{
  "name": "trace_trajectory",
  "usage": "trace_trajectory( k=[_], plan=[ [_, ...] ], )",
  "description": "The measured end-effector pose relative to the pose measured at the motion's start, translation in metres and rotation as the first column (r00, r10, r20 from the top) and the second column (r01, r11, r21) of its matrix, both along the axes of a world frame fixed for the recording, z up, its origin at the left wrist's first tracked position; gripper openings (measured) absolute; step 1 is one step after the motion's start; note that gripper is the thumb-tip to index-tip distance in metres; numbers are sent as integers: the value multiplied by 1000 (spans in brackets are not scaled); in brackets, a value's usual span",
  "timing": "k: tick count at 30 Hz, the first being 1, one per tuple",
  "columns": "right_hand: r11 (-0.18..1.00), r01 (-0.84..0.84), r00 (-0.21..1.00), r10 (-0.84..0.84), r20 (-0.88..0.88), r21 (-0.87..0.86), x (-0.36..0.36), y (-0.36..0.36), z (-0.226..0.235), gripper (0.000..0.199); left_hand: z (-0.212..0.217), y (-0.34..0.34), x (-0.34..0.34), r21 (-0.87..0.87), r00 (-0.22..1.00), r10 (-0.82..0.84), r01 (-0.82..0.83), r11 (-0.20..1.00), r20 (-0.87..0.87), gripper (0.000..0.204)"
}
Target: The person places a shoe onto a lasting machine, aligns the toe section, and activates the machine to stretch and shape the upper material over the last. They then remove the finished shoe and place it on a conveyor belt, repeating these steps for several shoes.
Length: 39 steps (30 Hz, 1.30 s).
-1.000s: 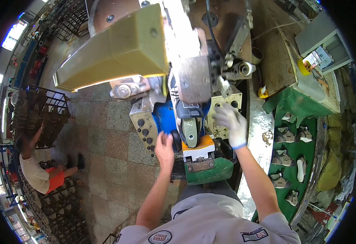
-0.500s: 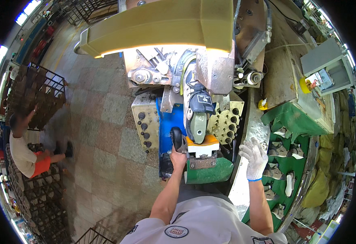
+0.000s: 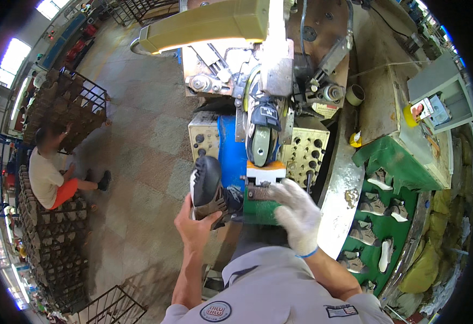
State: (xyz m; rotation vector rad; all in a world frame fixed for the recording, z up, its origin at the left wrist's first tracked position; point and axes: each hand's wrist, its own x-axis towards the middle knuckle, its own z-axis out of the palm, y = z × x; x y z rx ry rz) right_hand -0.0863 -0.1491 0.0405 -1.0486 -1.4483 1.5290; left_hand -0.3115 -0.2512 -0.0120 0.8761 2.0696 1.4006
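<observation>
My bare left hand (image 3: 194, 225) grips a black and brown shoe (image 3: 207, 183), tilted up left of the machine, fingers and thumb around its lower end. My right hand (image 3: 299, 215), in a white knitted glove, hovers in front of the machine's orange pad (image 3: 274, 165), fingers stretched out and slightly blurred; I see nothing in it. Clamped in the machine, a dark shoe upper (image 3: 265, 112) sits on a grey-green shoe last (image 3: 260, 147), just above the orange pad. The right hand does not appear to touch that shoe.
Control boxes with black knobs (image 3: 304, 154) flank the blue machine body (image 3: 229, 141). At right a green conveyor (image 3: 373, 233) carries several shoe uppers and a white sole. A yellow lamp housing (image 3: 206, 24) overhangs. Far left, a person (image 3: 47, 173) sits by shoe racks (image 3: 52, 254).
My left hand has drawn the shoe leftward and nearer, away from the machine. My right hand has swung left from beside the conveyor to the machine front. The view has shifted somewhat.
</observation>
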Motion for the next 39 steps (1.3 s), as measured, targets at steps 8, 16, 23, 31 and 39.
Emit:
trace_trajectory(
  k=[8,16,23,31,39],
  plan=[
    [986,83,809,-150,-569,-143,23,23,28,77,119,19,115,-15,606,-389,529,849,-694,68],
    [926,305,785,-376,-492,-221,188,-14,-9,72,87,153,238,369,294,-745,724,582,599,59],
    [817,522,742,-577,-341,-246,303,-88,-69,80,26,151,396,195,-109,-624,978,71,773,46],
    [581,702,506,-814,-285,-412,414,-170,-128,41,-73,85,547,97,-180,-661,982,-161,729,32],
    [257,875,454,-143,880,-410,599,-303,-209,75,-166,55,545,-235,-113,-747,909,-344,655,60]
  ],
)
